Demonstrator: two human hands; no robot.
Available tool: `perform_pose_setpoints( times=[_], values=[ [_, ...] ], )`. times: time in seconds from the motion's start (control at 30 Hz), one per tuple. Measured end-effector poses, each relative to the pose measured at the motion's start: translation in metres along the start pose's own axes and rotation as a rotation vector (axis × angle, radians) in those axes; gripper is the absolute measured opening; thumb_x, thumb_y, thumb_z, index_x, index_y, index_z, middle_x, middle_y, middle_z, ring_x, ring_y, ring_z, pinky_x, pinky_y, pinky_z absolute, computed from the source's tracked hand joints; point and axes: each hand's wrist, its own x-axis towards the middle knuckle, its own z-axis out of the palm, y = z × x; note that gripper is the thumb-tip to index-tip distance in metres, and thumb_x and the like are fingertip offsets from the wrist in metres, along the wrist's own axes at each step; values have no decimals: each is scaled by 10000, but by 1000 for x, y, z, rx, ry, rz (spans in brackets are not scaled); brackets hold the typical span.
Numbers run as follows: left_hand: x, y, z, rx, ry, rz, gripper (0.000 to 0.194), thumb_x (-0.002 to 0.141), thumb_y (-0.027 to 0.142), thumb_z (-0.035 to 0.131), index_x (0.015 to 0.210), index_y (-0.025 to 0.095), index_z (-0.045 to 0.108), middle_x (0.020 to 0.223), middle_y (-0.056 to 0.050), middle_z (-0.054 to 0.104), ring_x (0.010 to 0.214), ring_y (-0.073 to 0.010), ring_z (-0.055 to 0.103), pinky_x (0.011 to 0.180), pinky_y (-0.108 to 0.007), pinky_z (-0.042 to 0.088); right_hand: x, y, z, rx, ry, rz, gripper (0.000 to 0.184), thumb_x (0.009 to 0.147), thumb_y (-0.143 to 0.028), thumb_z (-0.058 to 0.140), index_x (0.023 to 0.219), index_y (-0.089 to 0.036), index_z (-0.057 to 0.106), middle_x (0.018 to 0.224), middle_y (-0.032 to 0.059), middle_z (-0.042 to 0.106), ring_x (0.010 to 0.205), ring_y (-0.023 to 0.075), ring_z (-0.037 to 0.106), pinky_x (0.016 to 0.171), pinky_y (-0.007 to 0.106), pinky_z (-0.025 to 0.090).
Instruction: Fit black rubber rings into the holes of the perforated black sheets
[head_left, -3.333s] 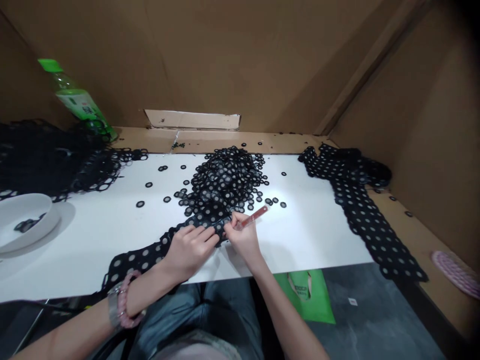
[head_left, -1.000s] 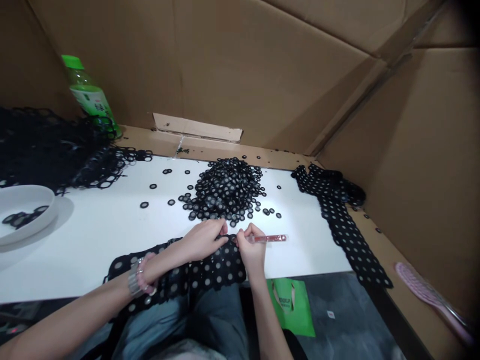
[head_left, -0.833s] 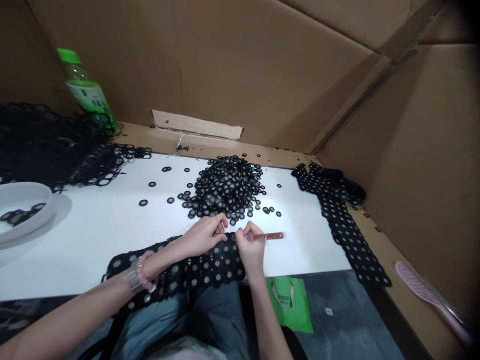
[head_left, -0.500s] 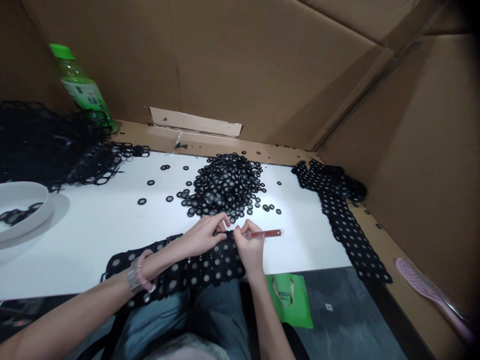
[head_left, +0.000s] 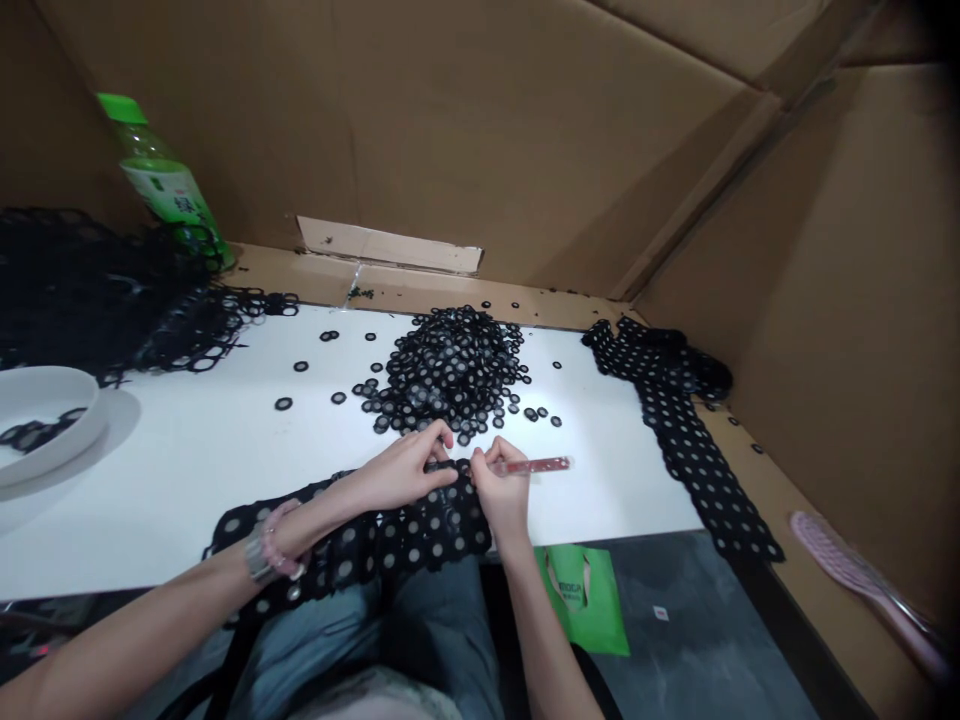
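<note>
A black strip with rows of pale round dots (head_left: pixel 442 530) lies along the table's front edge and hangs over my lap. At its upper edge my left hand (head_left: pixel 405 470) is closed, thumb and fingers pinching the strip. Close beside it, my right hand (head_left: pixel 504 500) grips a slim tool with a reddish-brown handle (head_left: pixel 547 465), whose handle points right. The tool's working tip is hidden by my fingers. Just beyond both hands is a heap of small black rings with pale centres (head_left: pixel 454 370), with several loose ones around it.
At left are a white bowl (head_left: pixel 52 460) with dark pieces, a tangle of black cut-out netting (head_left: pixel 90 300) and a green-capped bottle (head_left: pixel 169 190). Another dotted strip (head_left: pixel 701 460) drapes over the right edge, near a pink hairbrush (head_left: pixel 840 555). Cardboard walls (head_left: pixel 487 130) enclose the table (head_left: pixel 615 490).
The tool's handle has tilted slightly and its end has shifted a little right and up. Both hands stay at the strip's upper edge, with only small movements.
</note>
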Motion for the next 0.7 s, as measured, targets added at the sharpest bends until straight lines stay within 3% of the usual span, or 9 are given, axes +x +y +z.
perform_pose_setpoints(
  times=[0.13,0.27,0.5,0.7],
  values=[
    [-7,8,-1,188,-21,-41,490,673,341,655,1090,219,429,981,-71,591,907,-254,587,697,-313,463,-5,-1,-6,111,69,78,317,729,-239,534,520,-224,295,426,-79,365,416,101,402,463,232,312],
    [-7,7,-1,184,-70,-37,377,724,292,595,1068,228,456,1042,-70,590,959,-253,585,750,-323,460,-16,-3,-6,116,18,164,318,715,-237,537,509,-227,296,395,-80,376,376,96,387,422,225,290],
    [-8,6,-5,179,-124,-29,307,764,226,508,1068,224,461,1045,-57,595,988,-241,568,815,-343,436,-16,-3,-1,54,-45,145,291,705,-210,522,522,-222,296,416,-93,310,381,77,306,405,216,227],
    [-6,4,-5,124,-106,-53,294,744,239,534,1027,226,457,991,-32,587,982,-237,537,827,-328,408,-15,-5,-1,1,-45,158,286,685,-190,512,507,-219,291,426,-91,287,404,78,294,420,216,236]
  ],
)
